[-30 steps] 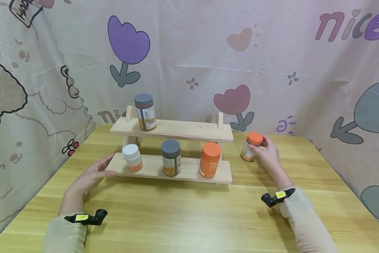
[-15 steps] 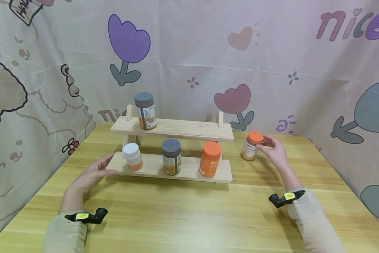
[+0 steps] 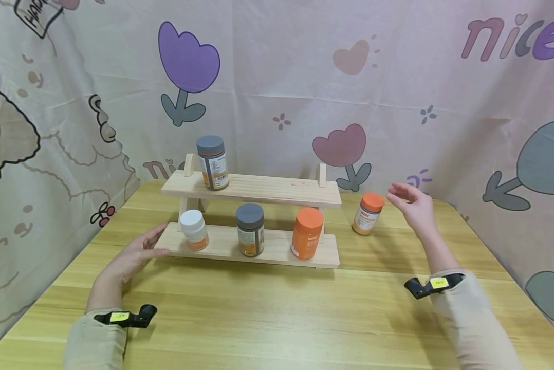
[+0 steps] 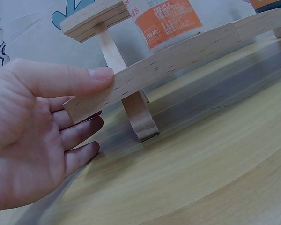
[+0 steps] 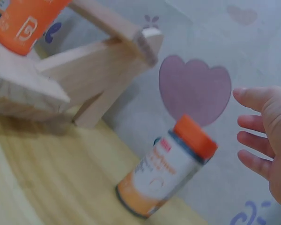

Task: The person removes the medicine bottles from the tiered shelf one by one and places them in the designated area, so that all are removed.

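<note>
At the left end of a two-tier wooden shelf (image 3: 277, 187), my left hand (image 3: 131, 257) grips the lower board. In the left wrist view its thumb (image 4: 100, 75) presses the board's front edge, with the fingers curled behind and below. My right hand (image 3: 414, 208) hovers to the right of an orange-capped bottle (image 3: 367, 215), apart from it and holding nothing. That bottle stands upright on the table beside the shelf. On the lower board are a white-capped bottle (image 3: 194, 230), a grey-capped bottle (image 3: 250, 230) and an orange bottle (image 3: 307, 234). Another grey-capped jar (image 3: 213, 163) stands on the upper board's left part.
The wood-grain table (image 3: 258, 313) runs under everything. A printed cloth (image 3: 277, 61) with tulips and hearts hangs close behind the table and along its sides. Each sleeved wrist wears a black camera mount, such as the right mount (image 3: 433, 285).
My right hand has let go of the orange-capped bottle and moved up and to the right. The bottle stays standing on the table. My left hand keeps its place on the shelf.
</note>
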A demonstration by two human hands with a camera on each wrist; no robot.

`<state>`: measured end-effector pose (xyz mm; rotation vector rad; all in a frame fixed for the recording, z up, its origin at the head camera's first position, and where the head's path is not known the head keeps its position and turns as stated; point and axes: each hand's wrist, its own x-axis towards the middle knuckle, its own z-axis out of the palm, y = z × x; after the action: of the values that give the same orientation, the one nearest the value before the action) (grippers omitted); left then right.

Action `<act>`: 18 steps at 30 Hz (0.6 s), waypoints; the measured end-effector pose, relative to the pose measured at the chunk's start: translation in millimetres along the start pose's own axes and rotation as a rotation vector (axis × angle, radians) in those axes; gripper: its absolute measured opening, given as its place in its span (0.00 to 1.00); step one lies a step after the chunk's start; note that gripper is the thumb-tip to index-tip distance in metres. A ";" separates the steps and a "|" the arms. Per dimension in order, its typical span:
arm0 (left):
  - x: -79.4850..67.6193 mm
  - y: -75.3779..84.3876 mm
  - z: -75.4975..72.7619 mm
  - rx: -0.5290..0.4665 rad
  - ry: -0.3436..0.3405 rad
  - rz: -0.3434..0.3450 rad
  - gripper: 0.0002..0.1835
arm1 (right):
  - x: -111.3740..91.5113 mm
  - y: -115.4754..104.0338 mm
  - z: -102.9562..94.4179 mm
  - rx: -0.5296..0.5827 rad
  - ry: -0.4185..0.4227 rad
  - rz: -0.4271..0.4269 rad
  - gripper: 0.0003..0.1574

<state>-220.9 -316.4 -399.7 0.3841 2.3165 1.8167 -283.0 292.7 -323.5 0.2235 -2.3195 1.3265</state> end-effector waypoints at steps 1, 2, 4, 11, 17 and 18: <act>0.1 -0.2 -0.1 0.001 0.000 0.000 0.44 | 1.3 -3.6 -0.7 0.002 -0.005 0.003 0.29; 0.2 -0.3 -0.2 0.003 -0.001 0.001 0.44 | 2.3 -7.7 -1.3 0.000 -0.011 0.013 0.29; 0.1 -0.6 -0.3 0.003 -0.004 0.004 0.44 | 4.3 -17.2 -2.1 -0.007 -0.033 0.036 0.31; -0.7 -0.3 -0.3 -0.003 -0.015 0.003 0.45 | 13.3 -56.8 5.4 -0.021 -0.146 0.072 0.35; -1.1 1.1 0.8 -0.009 -0.010 -0.008 0.45 | 24.2 -89.7 21.4 -0.013 -0.230 0.009 0.34; -1.2 1.5 1.1 -0.008 -0.009 -0.010 0.45 | 25.8 -94.5 24.6 -0.011 -0.246 -0.008 0.34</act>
<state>-219.3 -315.4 -398.5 0.3786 2.3000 1.8152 -279.6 224.6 -249.0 0.4129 -2.5234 1.3470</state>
